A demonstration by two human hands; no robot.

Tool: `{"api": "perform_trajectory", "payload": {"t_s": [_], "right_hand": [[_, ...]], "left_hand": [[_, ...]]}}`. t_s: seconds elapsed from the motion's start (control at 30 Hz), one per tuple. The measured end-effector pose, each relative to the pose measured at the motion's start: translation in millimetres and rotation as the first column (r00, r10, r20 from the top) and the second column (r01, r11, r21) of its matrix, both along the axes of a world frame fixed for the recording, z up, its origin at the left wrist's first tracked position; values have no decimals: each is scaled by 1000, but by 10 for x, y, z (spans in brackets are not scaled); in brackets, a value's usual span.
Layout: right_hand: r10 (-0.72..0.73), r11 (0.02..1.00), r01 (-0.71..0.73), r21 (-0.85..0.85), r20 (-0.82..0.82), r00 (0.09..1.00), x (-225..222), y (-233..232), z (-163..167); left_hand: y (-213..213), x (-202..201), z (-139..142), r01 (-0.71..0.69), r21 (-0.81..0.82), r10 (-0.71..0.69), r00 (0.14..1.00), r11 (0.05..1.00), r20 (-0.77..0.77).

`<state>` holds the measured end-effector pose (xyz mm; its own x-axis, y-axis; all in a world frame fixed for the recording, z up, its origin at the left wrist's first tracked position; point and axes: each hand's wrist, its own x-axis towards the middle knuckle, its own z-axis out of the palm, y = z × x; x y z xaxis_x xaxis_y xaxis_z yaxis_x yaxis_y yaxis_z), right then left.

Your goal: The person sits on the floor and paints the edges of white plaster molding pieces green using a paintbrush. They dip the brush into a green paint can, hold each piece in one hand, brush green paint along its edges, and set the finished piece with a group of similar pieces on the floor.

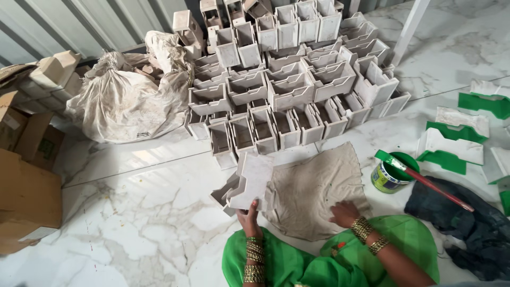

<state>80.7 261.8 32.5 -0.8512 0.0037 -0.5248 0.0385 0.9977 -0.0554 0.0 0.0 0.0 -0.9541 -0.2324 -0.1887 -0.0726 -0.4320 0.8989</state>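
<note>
My left hand (248,217) grips the near edge of a white box-shaped marble piece (248,183), holding it tilted just above the marble floor. My right hand (344,213) rests flat on a grey-brown cloth (313,188) spread on the floor in front of me; its fingers press the cloth's near edge. Both wrists wear gold bangles, and green fabric covers my lap. A small open tin of green paint (390,176) stands right of the cloth, with a red-handled brush (425,183) laid across its rim.
A big stack of white box pieces (287,79) fills the floor ahead. White pieces with green-painted edges (457,141) lie at the right. A dark cloth (462,223) lies right of me. A stuffed sack (125,98) and cardboard boxes (26,186) sit left.
</note>
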Motion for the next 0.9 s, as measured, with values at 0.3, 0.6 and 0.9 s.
{"api": "perform_trajectory", "payload": {"t_s": [0.3, 0.6, 0.9], "right_hand": [[-132, 980, 92, 179, 229, 964, 300, 337, 145], [-109, 981, 126, 145, -119, 987, 322, 329, 333], [136, 861, -360, -359, -519, 844, 258, -490, 311]], "left_hand": [[61, 101, 89, -9, -67, 4, 997, 998, -74], [62, 58, 157, 14, 10, -13, 992, 1000, -123], [143, -96, 171, -4, -81, -8, 988, 997, -152]]}}
